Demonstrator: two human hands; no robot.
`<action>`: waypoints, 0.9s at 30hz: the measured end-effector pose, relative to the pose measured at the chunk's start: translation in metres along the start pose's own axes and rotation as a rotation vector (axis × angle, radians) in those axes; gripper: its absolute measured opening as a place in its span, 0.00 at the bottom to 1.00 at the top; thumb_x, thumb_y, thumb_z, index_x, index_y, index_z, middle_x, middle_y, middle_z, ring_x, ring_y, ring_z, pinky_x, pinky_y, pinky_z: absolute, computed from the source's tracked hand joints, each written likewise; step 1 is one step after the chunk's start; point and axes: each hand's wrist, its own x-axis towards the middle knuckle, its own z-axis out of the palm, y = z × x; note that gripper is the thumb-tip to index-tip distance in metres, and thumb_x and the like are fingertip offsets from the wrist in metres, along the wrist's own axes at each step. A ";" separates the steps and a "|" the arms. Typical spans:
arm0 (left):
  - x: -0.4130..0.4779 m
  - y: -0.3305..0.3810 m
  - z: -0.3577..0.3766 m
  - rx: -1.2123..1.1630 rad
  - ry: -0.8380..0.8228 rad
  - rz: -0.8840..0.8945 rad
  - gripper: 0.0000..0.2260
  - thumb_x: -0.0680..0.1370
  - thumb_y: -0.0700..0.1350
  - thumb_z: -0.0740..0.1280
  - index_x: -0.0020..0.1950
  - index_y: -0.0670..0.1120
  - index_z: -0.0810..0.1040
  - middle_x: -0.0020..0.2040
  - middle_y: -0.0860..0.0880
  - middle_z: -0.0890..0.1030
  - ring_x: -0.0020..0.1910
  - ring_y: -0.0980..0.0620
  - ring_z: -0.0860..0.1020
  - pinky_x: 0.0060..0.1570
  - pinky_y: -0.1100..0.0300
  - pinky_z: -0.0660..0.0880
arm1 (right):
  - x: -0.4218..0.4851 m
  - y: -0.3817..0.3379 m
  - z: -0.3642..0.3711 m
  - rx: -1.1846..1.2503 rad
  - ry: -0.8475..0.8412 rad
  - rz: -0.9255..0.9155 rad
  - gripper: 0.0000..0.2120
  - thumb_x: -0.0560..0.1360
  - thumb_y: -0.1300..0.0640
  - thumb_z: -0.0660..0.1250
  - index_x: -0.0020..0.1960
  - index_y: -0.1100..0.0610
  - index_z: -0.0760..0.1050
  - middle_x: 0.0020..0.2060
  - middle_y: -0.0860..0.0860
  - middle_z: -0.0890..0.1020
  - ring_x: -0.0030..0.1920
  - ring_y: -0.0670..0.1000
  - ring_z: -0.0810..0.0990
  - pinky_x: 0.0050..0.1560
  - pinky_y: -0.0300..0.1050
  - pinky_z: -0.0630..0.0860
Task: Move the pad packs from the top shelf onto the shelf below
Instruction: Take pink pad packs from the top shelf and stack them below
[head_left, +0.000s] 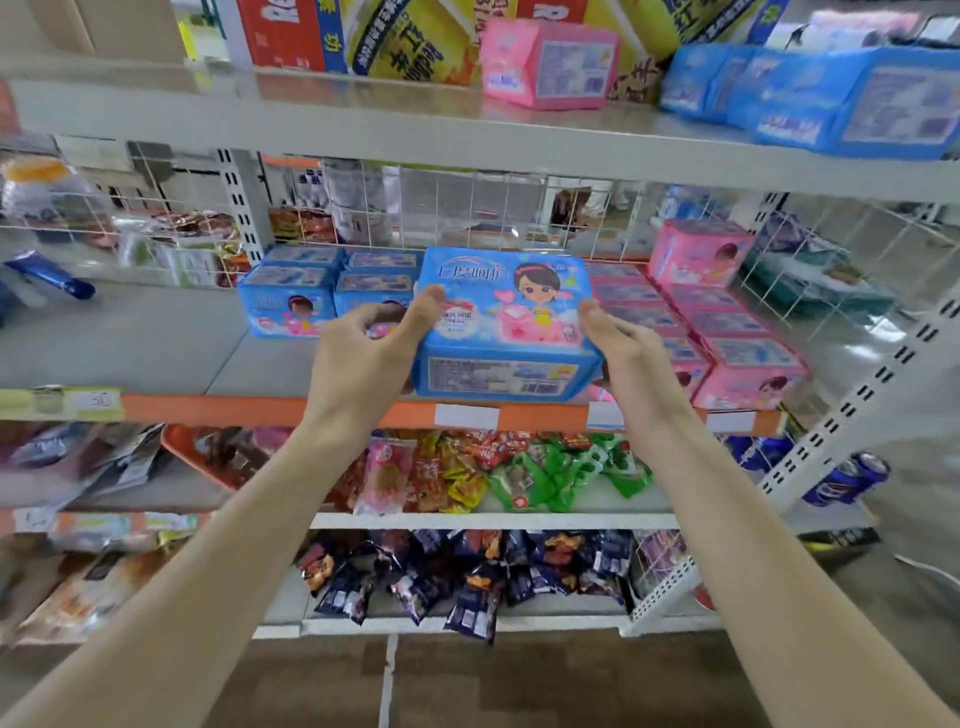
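A grey metal shop rack is filling the view, with a white wire grid (467, 208) standing behind its middle level and an orange price strip (208, 408) running along that level's front edge. On the top shelf (363, 124) one pink pack (550, 65) is sitting near the middle, and a row of blue packs (831, 98) is lying at the right end, close to the front edge. The person is holding one blue pad pack (498, 322) with both hands in front of the shelf below (156, 343), over its front edge; whether its bottom is touching the shelf, I cannot tell. The pack is tilting, so its printed face is looking up toward the camera. The left hand (358, 358) is gripping the left end, with the thumb lying on the printed face and the fingers curling behind. The right hand (628, 353) is gripping the right end in the same way. Behind the held pack, other blue packs (296, 291) are standing in a group on the left, and pink packs (727, 332) are lying in rows on the right. Lower down, snack bags (519, 467) are lying in heaps, and blue cans (852, 478) are lying at the right.
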 end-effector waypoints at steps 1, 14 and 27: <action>0.000 0.000 0.000 0.000 -0.003 0.001 0.30 0.65 0.74 0.69 0.51 0.49 0.82 0.39 0.56 0.86 0.37 0.56 0.85 0.30 0.59 0.79 | -0.001 -0.003 0.001 0.001 -0.002 0.002 0.22 0.83 0.46 0.60 0.38 0.59 0.77 0.35 0.53 0.82 0.39 0.54 0.79 0.49 0.48 0.71; -0.011 -0.021 -0.006 -0.023 -0.079 -0.080 0.33 0.65 0.75 0.68 0.52 0.48 0.83 0.45 0.50 0.87 0.44 0.50 0.86 0.42 0.39 0.83 | -0.023 0.004 0.005 -0.019 0.034 0.028 0.27 0.83 0.48 0.60 0.27 0.52 0.78 0.26 0.42 0.80 0.28 0.41 0.78 0.37 0.32 0.72; -0.008 -0.038 0.014 -0.059 -0.070 -0.145 0.23 0.66 0.71 0.70 0.50 0.55 0.80 0.50 0.52 0.86 0.47 0.55 0.85 0.45 0.45 0.84 | -0.003 0.029 -0.002 -0.005 0.015 0.044 0.22 0.83 0.55 0.62 0.30 0.47 0.77 0.23 0.39 0.77 0.25 0.37 0.74 0.29 0.27 0.69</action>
